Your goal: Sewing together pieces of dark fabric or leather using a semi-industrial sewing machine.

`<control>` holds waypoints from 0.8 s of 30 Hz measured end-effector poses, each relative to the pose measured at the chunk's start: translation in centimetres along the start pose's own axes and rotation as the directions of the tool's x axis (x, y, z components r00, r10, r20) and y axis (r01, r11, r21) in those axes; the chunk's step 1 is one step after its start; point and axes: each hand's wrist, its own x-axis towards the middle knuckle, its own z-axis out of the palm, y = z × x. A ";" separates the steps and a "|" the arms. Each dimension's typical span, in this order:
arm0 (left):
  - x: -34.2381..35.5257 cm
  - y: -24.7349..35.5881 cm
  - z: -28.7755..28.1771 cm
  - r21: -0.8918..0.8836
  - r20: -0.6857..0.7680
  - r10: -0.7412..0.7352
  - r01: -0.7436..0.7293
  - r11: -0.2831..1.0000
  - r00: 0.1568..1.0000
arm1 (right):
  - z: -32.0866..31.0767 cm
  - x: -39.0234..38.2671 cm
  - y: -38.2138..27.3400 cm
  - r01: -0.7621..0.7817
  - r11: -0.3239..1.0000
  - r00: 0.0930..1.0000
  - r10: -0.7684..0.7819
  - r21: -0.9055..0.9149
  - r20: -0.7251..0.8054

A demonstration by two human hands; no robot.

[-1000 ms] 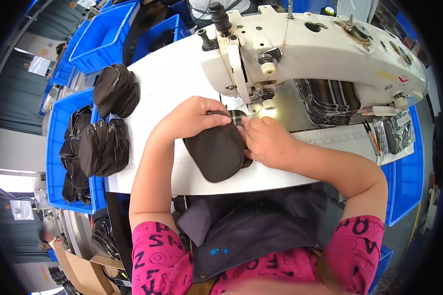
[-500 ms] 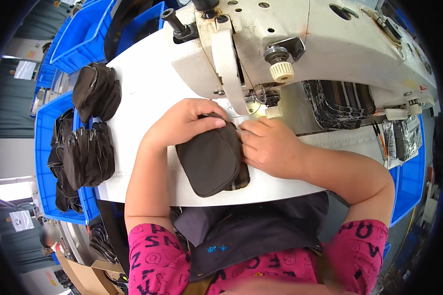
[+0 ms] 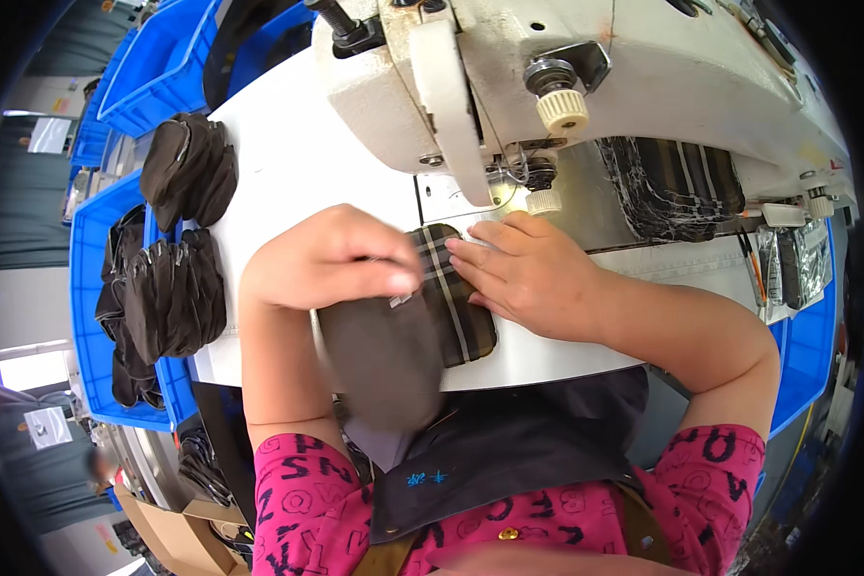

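My left hand (image 3: 331, 264) grips a dark grey-brown fabric piece (image 3: 374, 355), blurred and hanging at a tilt past the table's front edge. My right hand (image 3: 523, 274) lies with fingers stretched out on a plaid fabric piece (image 3: 461, 341), flat on the white table (image 3: 288, 158) just in front of the needle area. Above both hands is the white sewing machine (image 3: 456, 115), its presser foot area partly hidden behind the metal parts.
Dark pouches (image 3: 187, 168) are piled at the left, more (image 3: 173, 298) in a blue bin (image 3: 91, 288). A stack of plaid pieces (image 3: 667, 187) sits under the machine arm. At the right are pens (image 3: 749, 269), plastic-wrapped packs (image 3: 797, 269) and another bin (image 3: 802, 365).
My left hand has moved down and left with the dark piece, uncovering much of the plaid piece beneath. My right hand's fingers have stretched over the plaid piece.
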 end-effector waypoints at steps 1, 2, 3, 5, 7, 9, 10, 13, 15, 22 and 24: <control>0.7 0.0 0.6 0.085 -0.063 -0.095 0.100 0.991 0.993 | 0.1 -0.1 0.0 0.000 1.000 1.000 0.000 0.003 -0.018; 1.5 -0.2 1.1 0.085 -0.065 -0.094 0.100 0.991 0.993 | 0.1 -0.1 0.0 -0.002 1.000 0.999 0.002 0.005 -0.035; 2.2 -0.7 1.5 0.148 -0.162 -0.189 0.214 0.966 0.968 | -0.1 -0.1 0.0 0.001 1.000 0.999 0.000 0.007 -0.034; 2.7 -2.2 1.8 0.184 -0.269 -0.224 0.278 0.943 0.937 | -0.6 0.3 -0.1 0.059 0.998 0.997 -0.060 -0.028 -0.042; 3.2 -3.4 1.9 0.200 -0.272 -0.216 0.274 0.941 0.938 | 0.0 0.1 0.0 0.063 0.997 0.994 -0.066 -0.038 -0.085; 3.5 -3.9 1.8 0.218 -0.274 -0.208 0.271 0.938 0.939 | -0.1 0.0 0.2 0.067 0.997 0.989 -0.073 -0.047 -0.129; 3.6 -4.1 1.7 0.218 -0.266 -0.192 0.253 0.943 0.945 | -0.5 0.1 0.5 0.065 0.998 0.991 -0.066 -0.010 -0.114; 3.7 -4.3 1.4 0.177 -0.243 -0.199 0.246 0.953 0.949 | -1.1 0.4 0.7 -0.008 1.000 0.994 0.010 0.018 -0.106; 3.7 -4.5 1.3 0.135 -0.229 -0.221 0.256 0.957 0.948 | -0.9 0.8 0.8 -0.078 0.997 0.991 0.079 0.009 -0.112; 3.5 -5.2 1.3 0.082 -0.224 -0.196 0.219 0.972 0.955 | -0.6 1.5 1.1 0.014 1.000 0.969 -0.008 0.024 -0.248; 3.6 -4.9 1.4 0.111 -0.224 -0.180 0.209 0.972 0.958 | -0.6 1.6 1.0 0.028 0.999 0.965 -0.019 0.031 -0.260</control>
